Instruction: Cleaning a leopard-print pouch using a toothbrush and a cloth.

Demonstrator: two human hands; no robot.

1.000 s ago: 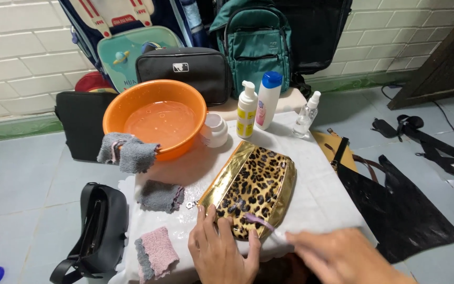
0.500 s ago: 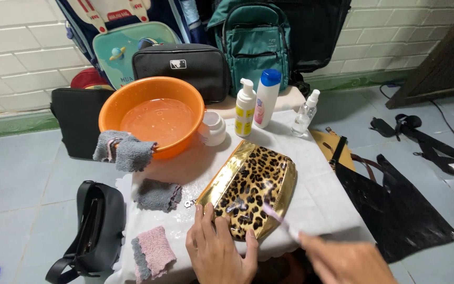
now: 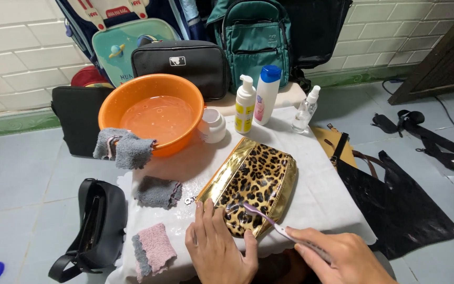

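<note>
Both hands (image 3: 222, 250) cut off at frame bottom; toothbrush (image 3: 274, 225) w/ bristles on leopard pouch (image 3: 256, 181).

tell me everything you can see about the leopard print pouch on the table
The glossy leopard-print pouch with gold trim lies flat and slanted on the white-covered table, its gold band along the upper left edge and a small metal zip pull at its lower left corner. It looks closed. The left hand presses its near end, and the right hand holds a purple toothbrush with the bristles on its surface.
</note>
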